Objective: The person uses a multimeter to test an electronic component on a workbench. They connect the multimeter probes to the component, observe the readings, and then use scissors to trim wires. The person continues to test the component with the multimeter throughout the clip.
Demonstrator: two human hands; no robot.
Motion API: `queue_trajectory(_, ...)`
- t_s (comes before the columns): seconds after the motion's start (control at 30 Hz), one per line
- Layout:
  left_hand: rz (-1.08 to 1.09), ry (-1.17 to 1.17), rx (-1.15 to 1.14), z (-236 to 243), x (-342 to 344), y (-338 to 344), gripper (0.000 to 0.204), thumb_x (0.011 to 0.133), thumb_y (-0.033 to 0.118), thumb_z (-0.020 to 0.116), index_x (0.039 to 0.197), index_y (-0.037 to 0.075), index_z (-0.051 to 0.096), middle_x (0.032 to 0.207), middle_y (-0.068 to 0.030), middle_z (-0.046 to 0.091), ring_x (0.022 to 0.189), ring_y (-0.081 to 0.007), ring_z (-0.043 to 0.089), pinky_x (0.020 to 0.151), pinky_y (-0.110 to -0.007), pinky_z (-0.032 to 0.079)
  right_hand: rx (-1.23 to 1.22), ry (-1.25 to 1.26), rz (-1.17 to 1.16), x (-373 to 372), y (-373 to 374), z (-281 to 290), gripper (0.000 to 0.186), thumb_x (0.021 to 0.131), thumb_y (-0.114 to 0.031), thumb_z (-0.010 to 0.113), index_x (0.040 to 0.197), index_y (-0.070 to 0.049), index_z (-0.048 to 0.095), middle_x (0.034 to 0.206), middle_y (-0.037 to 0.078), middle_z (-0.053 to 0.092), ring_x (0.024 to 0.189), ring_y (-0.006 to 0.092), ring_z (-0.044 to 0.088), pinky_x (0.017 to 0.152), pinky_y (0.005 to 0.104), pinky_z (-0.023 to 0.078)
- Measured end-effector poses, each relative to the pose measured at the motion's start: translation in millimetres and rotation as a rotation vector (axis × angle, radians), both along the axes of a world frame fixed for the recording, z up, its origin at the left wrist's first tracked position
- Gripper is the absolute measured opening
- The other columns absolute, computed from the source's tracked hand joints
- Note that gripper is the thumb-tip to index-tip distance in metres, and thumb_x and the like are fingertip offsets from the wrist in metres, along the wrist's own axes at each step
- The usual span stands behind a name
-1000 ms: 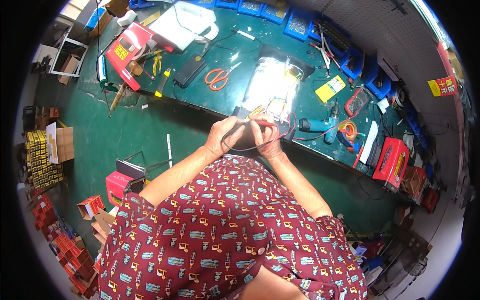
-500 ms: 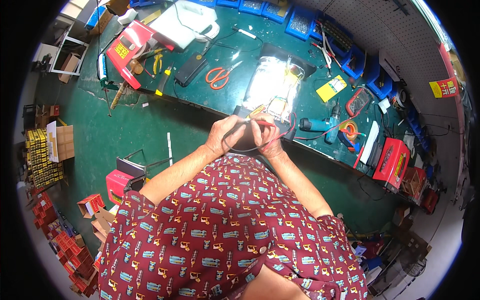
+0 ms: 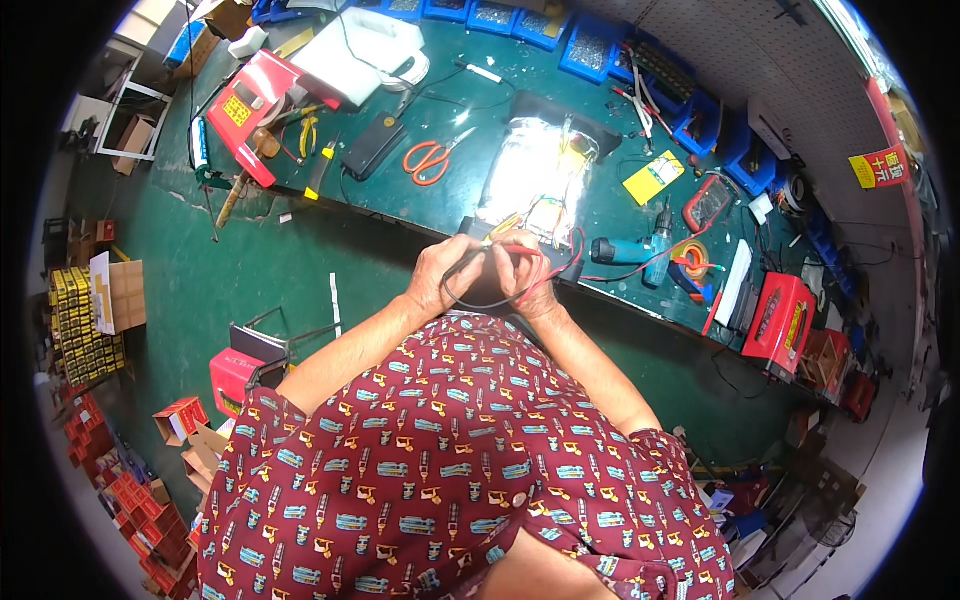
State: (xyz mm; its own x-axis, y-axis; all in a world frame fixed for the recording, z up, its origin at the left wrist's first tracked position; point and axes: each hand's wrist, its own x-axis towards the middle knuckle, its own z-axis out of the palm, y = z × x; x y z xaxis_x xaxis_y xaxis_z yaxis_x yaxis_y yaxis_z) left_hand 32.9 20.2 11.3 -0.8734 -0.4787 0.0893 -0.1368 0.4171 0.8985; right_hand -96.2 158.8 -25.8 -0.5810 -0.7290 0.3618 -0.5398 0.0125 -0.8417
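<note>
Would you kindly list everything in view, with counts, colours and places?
Red lead: one, red, centre
Black lead: one, black, centre
Shiny package: one, silver, centre bench
Scissors: one, orange-handled, left of package
Pliers: one, yellow-handled, bench left
Container: one, white, bench far left
Drill: one, teal, bench right
Meter: one, red, bench right
Card: one, yellow, beyond drill
Bins: several, blue, bench's far edge
Red units: at least three, red, bench ends, floor
Boxes: many, red, brown, floor left
Workbench: one, green, ahead
Shirt: one, maroon, below
Left hand: one, bare, at black lead
Right hand: one, bare, at red lead
</note>
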Motion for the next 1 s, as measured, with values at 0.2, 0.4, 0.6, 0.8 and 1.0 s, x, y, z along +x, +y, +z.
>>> queue_trajectory(0.2, -0.019, 0.001, 0.001, 8, -5, 3, 0.012, 0.094, 0.011, 0.071, 0.102, 0.003, 0.067, 0.085, -0.0196, 0.066, 0.075, -0.0347, 0.068, 0.068, -0.039, 0.053, 0.024, 0.175, 0.053, 0, 2, -19, 0.013, 0.096, -0.002, 0.068, 0.106, -0.002, 0.060, 0.100, 0.018, 0.065, 0.088, 0.0287, 0.069, 0.079, 0.0355, 0.057)
queue_trajectory(0.4, 0.016, -0.021, -0.116, -1, -8, 1, 0.013, 0.089, 0.007, 0.072, 0.098, 0.000, 0.066, 0.079, -0.0192, 0.067, 0.070, -0.0347, 0.068, 0.065, -0.040, 0.053, -0.052, -0.052, -0.041, 3, -3, 2, 0.023, 0.094, -0.002, 0.070, 0.111, -0.003, 0.055, 0.097, 0.018, 0.066, 0.086, 0.0373, 0.073, 0.071, 0.0409, 0.060)
queue_trajectory(0.6, 0.003, -0.005, -0.160, -1, -11, 1, 0.014, 0.088, 0.004, 0.072, 0.099, -0.002, 0.065, 0.076, -0.0173, 0.065, 0.065, -0.0281, 0.066, 0.063, -0.037, 0.052, -0.022, -0.011, -0.043, 2, -1, -2, 0.026, 0.093, -0.002, 0.070, 0.112, -0.002, 0.053, 0.099, 0.018, 0.064, 0.088, 0.0369, 0.073, 0.072, 0.0416, 0.060)
queue_trajectory(0.8, -0.003, 0.004, -0.131, -1, -10, 1, 0.014, 0.088, 0.003, 0.072, 0.099, -0.002, 0.065, 0.076, -0.0173, 0.064, 0.065, -0.0285, 0.065, 0.062, -0.037, 0.051, -0.044, 0.012, -0.037, 2, -1, -4, 0.026, 0.092, -0.003, 0.070, 0.111, -0.001, 0.052, 0.102, 0.018, 0.061, 0.090, 0.0387, 0.070, 0.074, 0.0431, 0.059)
queue_trajectory(1.0, 0.028, 0.008, -0.186, -5, -7, 1, 0.013, 0.089, 0.006, 0.072, 0.097, -0.001, 0.065, 0.079, -0.0200, 0.067, 0.068, -0.0320, 0.068, 0.064, -0.039, 0.053, 0.010, 0.033, -0.014, 4, -2, 5, 0.012, 0.092, -0.004, 0.070, 0.101, 0.000, 0.062, 0.103, 0.017, 0.060, 0.091, 0.0344, 0.069, 0.075, 0.0399, 0.059)
